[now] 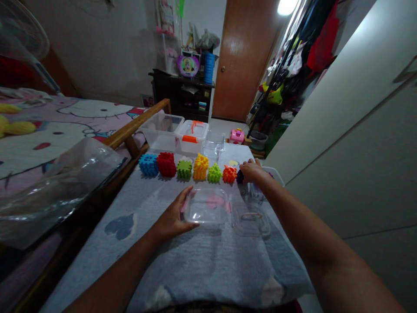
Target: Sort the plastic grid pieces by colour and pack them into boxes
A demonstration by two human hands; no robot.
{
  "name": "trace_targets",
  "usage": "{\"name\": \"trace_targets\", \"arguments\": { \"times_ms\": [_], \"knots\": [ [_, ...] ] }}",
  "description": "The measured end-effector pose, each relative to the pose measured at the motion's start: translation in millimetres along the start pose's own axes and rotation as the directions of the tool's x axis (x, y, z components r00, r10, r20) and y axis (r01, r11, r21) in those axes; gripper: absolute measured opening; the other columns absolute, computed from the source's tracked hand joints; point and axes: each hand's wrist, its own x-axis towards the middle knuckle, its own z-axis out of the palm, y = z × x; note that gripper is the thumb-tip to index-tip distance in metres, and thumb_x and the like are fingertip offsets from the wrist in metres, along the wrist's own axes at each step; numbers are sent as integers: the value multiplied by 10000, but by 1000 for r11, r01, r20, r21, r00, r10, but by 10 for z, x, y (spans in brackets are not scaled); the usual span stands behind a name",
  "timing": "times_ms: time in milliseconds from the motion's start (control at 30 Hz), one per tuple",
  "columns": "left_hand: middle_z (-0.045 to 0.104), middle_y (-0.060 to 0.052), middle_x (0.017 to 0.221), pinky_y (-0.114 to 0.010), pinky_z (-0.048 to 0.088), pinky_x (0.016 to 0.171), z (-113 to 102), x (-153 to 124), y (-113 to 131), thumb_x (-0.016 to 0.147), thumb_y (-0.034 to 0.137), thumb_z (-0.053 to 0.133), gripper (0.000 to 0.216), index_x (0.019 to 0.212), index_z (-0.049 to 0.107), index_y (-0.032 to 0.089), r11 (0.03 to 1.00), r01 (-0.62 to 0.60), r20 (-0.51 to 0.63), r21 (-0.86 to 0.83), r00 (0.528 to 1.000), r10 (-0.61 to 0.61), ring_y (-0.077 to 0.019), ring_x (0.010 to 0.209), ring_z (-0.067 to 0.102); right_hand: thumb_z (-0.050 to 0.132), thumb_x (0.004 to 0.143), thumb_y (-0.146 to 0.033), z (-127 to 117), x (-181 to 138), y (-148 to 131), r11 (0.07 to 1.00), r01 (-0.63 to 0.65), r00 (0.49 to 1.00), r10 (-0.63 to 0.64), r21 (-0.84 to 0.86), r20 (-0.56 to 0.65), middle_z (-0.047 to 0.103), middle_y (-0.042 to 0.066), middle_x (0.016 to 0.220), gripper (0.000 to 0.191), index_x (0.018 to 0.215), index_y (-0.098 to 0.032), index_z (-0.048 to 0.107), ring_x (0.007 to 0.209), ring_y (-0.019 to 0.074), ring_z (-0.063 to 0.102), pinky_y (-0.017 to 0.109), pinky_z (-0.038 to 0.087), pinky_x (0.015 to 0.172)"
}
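My left hand (176, 217) grips the left side of a clear plastic container (208, 216) with pink latches, just above the cloth. My right hand (252, 171) reaches to the right end of a row of blocks, its fingers closed over purple blocks (240, 176) that it partly hides. Leftward from there stand orange blocks (230, 174), lime blocks (214, 173), yellow blocks (200, 167), green blocks (184, 169), red blocks (166, 164) and blue blocks (148, 165), all with notched edges. A clear lid (239, 224) with a handle lies right of the container.
Behind the row stand an open clear bin (159, 134), a lidded box (192, 138) with orange latches and a clear tray (215, 143). Another clear container (275, 174) is partly behind my right arm. A wooden bed rail (140, 124) borders the left; a white cabinet (358, 130) the right.
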Motion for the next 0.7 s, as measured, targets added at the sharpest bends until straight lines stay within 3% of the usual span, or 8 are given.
{"name": "trace_targets", "arguments": {
  "times_ms": [467,700],
  "knots": [
    [375,-175,1529,-551,258,1167,13,3,-28,649,373,824,1050,1522,260,223,1000,-15,-18,-3,1000,15,-358,1410,360,750,642,-270,-92,-53,-5,1000,20,999,-21,-15,-36,645,184,1168,478,1101,-146,695,1149,384,470,589,269,1015],
    [410,-174,1506,-548,282,1158,5,5,-11,649,394,823,1041,1515,273,217,999,-27,-17,19,999,28,-358,1390,393,763,633,-270,-389,-241,26,1000,23,986,-26,-20,-166,664,151,1090,432,1049,-177,696,1125,376,471,624,186,1047]
  ]
}}
